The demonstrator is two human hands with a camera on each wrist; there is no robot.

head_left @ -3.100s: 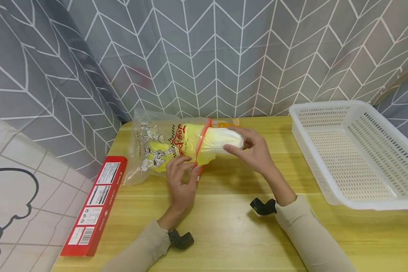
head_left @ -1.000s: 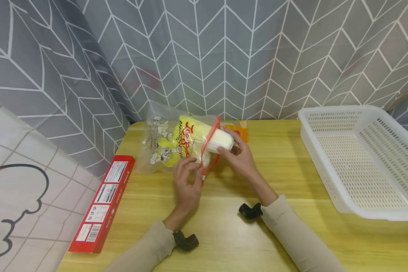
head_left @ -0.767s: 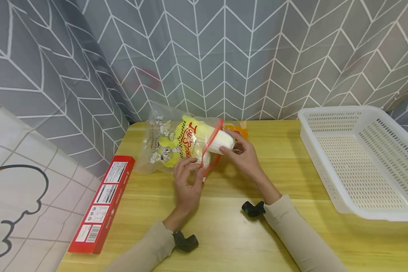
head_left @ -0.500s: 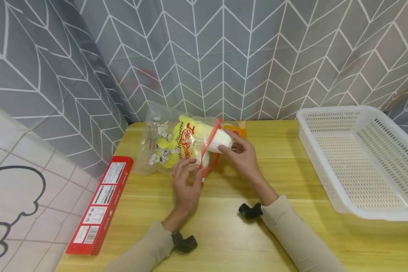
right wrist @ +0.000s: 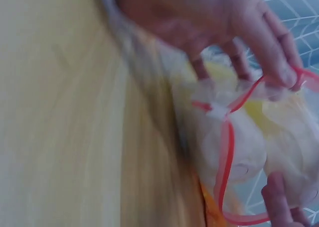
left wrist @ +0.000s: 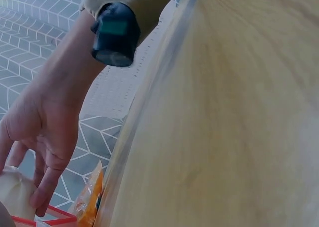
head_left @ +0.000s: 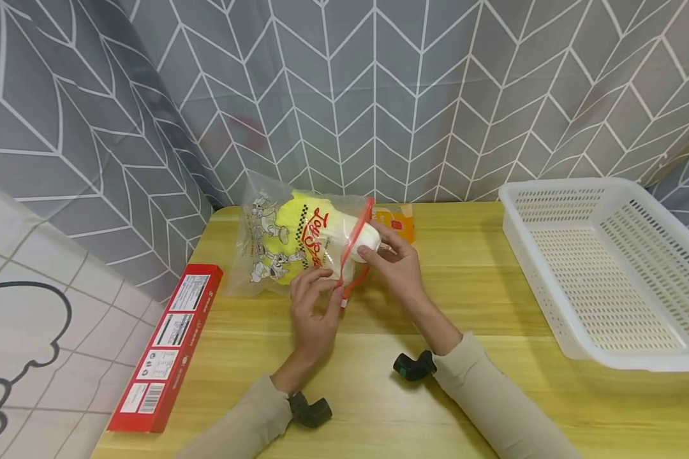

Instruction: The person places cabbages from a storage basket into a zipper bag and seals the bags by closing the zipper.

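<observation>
A clear zip bag (head_left: 252, 255) with red edging and printed cartoon figures lies on its side at the back of the table. My left hand (head_left: 314, 312) pinches the near corner of its red-edged mouth between thumb and fingers. At the mouth, my right hand (head_left: 399, 264) grips the white base of a napa cabbage (head_left: 369, 240), whose yellow leafy part is inside the bag. The right wrist view shows a second white cabbage base (right wrist: 237, 147) beside it, within the bag. The right hand's fingers also show around the base in the left wrist view.
An orange packet (head_left: 400, 223) lies behind the right hand against the curtain (head_left: 402, 95). At the left table edge rests a long red box (head_left: 166, 347). A white perforated basket (head_left: 608, 361) stands on the right. Both wrists carry black cameras.
The right hand has moved left, and the held cabbage has slid deeper into the bag, leaving only its base at the mouth. The left hand keeps its pinch on the bag's edge.
</observation>
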